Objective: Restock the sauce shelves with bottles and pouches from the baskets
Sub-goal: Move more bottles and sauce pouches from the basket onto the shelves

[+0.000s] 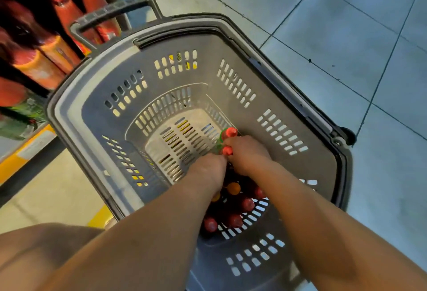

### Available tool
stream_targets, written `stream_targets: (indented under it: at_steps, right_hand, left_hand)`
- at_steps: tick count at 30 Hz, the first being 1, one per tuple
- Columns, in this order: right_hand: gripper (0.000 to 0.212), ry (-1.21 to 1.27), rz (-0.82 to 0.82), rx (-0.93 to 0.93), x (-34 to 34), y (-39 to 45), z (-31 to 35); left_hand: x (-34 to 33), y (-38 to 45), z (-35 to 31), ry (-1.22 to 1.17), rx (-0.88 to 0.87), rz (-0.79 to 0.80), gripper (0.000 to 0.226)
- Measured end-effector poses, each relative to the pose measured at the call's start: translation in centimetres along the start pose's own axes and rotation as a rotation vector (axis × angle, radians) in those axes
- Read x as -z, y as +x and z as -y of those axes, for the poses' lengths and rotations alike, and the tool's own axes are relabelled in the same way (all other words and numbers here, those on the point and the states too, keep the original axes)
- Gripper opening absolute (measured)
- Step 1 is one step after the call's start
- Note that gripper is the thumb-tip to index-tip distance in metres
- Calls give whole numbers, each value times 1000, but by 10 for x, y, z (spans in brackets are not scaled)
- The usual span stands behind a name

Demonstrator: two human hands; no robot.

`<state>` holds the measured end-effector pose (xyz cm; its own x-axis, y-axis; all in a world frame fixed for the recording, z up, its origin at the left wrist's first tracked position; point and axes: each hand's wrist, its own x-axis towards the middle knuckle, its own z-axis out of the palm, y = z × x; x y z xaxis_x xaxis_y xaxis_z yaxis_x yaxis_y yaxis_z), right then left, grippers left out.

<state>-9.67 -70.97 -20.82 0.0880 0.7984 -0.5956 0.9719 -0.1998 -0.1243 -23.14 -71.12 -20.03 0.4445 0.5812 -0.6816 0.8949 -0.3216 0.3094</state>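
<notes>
Standing on the tiled floor (346, 36), a grey slotted basket (288, 96) fills most of the head view, its dark handle (111, 12) raised at the far side next to the shelf. The shelf (27, 152) runs along the left edge with a yellow front strip, and red bottles (46, 69) with red caps are seen stacked on it, blurred by closeness to the camera.

Both bare forearms are reached down into the basket from the near edge. More than half of the basket's slotted bottom is shown bare on the far and left side. A cluster of dark sauce bottles (233, 220) is packed upright against the near wall, under and between the arms; mostly red caps are seen, and one orange cap (233, 188) lies just below the hands.

The left hand (208, 170) is lowered among the bottles with its fingers turned down and hidden from view; whether its grip is closed on anything cannot be told. The right hand (245, 152) is curled, its grip closed around the neck of a bottle with a red cap (227, 151) showing at its fingers. A second bottle (230, 132), red-capped with a green ring at the neck, stands touching the far side of that hand; whether it is also held cannot be told.
</notes>
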Motion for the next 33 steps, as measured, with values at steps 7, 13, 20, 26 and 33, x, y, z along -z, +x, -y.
stream_targets:
  at_steps: [7,13,20,26,33]
  right_hand:
    - [26,0,-12,-14,-5,2,-1]
    - [14,-13,-100,-6,-15,-4,4]
    - [40,-187,-117,82,9,-25,11]
    - [51,-187,-199,77,34,-53,28]
    - [28,40,-408,146,81,-100,49]
  left_hand:
    - [7,-8,9,-17,52,-39,43]
    - [24,-28,17,-45,33,-66,30]
    - [58,-66,30,-190,-36,-237,17]
    - [84,-101,28,-326,-72,-391,14]
    - [134,-177,36,-541,-189,-710,16]
